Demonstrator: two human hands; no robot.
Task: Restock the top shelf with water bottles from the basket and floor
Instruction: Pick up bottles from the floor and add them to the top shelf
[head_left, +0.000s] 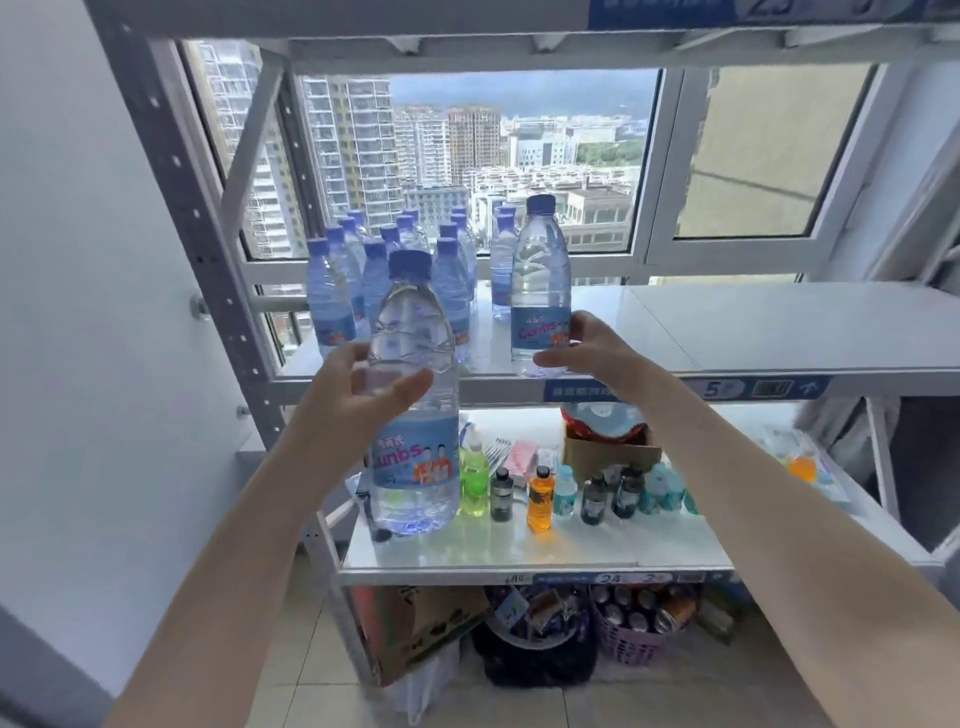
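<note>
Water bottles (332, 301) with blue caps crowd the left end of a shelf (753, 327) in a grey metal rack (171, 171), which stands before a window (519, 156) looking out on tower blocks. The rest of that shelf, to the right, is bare white board. Two more capped bottles (501, 260) stand just right of the group, apart from it by a narrow gap.

Below is a lower shelf (519, 551), and under it, on the floor, a cardboard box (415, 623) beside a purple basket (628, 644) of cans.

The person's left hand (363, 400) holds a near bottle (415, 467) upright in the air, in front of the rack and level with the shelf's front edge. The hand grips it above the label: the thumb lies across the near side, and the fingers curl round the far side, seen through the clear plastic.

The right hand (587, 348) grips a far bottle (540, 270) low on its right side, at the label, fingers above and thumb beneath, curled on to it. This bottle is upright with its base at the shelf's front edge, just in front of the two; whether it bears on the board cannot be told.

On the lower shelf stand small items in a row: a green bottle (474, 478), a dark bottle (501, 496) and an orange bottle (539, 501)
</note>
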